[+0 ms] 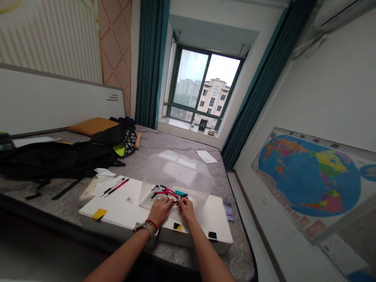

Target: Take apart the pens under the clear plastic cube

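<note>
Head-worn view — down and forward, over left hand, right hand

left hand and right hand just beside each other, both palm-down, slightly curled

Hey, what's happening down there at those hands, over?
Left hand and right hand at the red and teal tools. White box beneath. Clear plastic tub just past the hands.

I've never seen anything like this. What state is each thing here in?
left hand: resting on the red-handled tools
right hand: touching those tools
clear plastic bin: sitting on the white box
window: shut
teal curtains: drawn back
</note>
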### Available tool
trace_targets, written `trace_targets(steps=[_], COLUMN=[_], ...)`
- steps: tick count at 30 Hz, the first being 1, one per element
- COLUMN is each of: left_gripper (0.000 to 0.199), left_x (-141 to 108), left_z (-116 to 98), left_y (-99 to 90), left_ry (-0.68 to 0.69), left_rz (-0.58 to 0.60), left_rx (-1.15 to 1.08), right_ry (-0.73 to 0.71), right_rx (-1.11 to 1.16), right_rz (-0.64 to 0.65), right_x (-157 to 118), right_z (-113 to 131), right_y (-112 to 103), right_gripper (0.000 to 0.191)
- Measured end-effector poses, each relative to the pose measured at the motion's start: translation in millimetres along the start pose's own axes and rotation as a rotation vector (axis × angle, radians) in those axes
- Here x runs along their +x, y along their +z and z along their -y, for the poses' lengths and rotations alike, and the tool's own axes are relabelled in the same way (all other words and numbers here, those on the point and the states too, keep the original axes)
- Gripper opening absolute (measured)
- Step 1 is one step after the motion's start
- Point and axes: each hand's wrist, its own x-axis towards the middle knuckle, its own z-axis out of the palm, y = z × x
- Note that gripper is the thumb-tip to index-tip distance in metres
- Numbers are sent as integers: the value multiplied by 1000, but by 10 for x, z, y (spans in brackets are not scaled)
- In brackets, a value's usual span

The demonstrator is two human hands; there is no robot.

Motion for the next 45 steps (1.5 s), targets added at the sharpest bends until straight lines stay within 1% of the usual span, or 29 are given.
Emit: trace_targets(steps=[6,9,16,22,26,33,40,45], left_gripper=[32,31,25,25,26,31,25,24], left_x=[-10,-17,-6,7,0,-19,-10,0], left_z=[16,19,1,-15,-10,16,10,1], left_y=[69,86,24,-19,-2,81,43,23], left_ry=[-42,-54,-26,-22,-22,-81,-33,-11], left_rz=[10,3,24,-14,-22,35,52,30], left_rx=[3,-21,-12,27,40,-3,-20,0], right_ry=[-3,12,23,20,15,17,20,-17], right_rx=[-10,25,69,54,55,79,46,-15], right_rz=[-2,11,-4,1,-9,14,-19,-46], right_x=[-22,-31,-24,-11,-11,-14,-33,-18], right_z=[56,79,68,50,52,78,131,81], right_y=[0,1,5,4,6,0,18,5], right_gripper=[33,32,30,31,29,30,40,39])
